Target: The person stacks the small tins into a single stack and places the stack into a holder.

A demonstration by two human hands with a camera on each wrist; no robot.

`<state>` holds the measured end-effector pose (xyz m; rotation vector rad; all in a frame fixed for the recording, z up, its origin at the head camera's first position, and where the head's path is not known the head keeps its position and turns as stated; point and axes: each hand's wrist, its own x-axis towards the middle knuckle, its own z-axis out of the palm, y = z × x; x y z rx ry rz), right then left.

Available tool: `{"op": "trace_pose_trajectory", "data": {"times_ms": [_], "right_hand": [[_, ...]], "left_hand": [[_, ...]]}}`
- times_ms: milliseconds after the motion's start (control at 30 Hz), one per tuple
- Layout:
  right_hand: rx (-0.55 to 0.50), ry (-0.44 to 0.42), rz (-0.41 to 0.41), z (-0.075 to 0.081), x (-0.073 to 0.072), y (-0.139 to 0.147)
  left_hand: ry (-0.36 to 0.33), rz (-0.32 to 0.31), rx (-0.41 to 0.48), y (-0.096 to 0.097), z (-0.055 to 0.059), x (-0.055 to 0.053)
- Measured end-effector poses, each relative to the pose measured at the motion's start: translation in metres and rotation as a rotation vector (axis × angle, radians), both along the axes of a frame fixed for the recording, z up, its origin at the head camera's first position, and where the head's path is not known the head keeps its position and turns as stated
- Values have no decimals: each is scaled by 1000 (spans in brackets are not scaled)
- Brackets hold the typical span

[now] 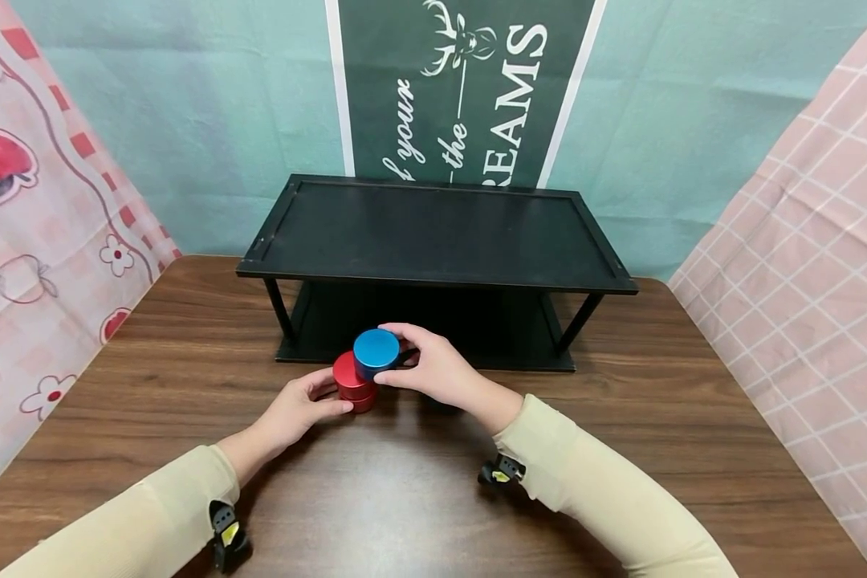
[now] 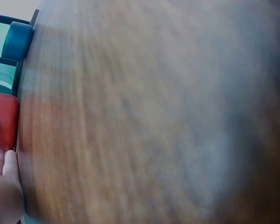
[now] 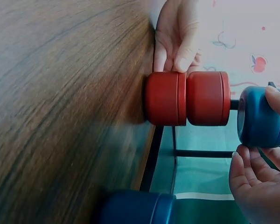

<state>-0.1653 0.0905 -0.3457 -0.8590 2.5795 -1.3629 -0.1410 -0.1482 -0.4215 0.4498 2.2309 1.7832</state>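
Two red round tins are stacked on the table, an upper red tin (image 3: 207,98) on a lower red tin (image 3: 165,98). My left hand (image 1: 296,411) holds the lower one between thumb and fingers. In the right wrist view, its thumb (image 3: 183,60) lies against that tin's side. A blue round tin (image 1: 376,350) is pinched by my right hand (image 1: 433,365), close above the stack and overlapping it in the head view. The right wrist view shows a gap between this blue tin and the upper red one. Another blue tin (image 3: 137,207) stands on the table, mostly hidden under my right hand from above.
A black two-level shelf (image 1: 433,233) stands behind the tins, its lower board (image 1: 477,329) close to my right hand. The brown wooden table (image 1: 376,498) extends around both arms. Patterned cloths hang at the left, back and right.
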Motion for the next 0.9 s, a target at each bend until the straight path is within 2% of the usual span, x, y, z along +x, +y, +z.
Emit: {"op": "trace_pose_trajectory", "data": {"times_ms": [200, 633, 900], "right_hand": [[19, -9, 9, 0, 0, -10], [56, -26, 27, -5, 0, -23], [69, -17, 26, -4, -1, -27]], "left_hand": [[-10, -3, 0, -1, 2, 0], [-17, -1, 5, -1, -2, 1], [3, -7, 10, -1, 0, 0]]}}
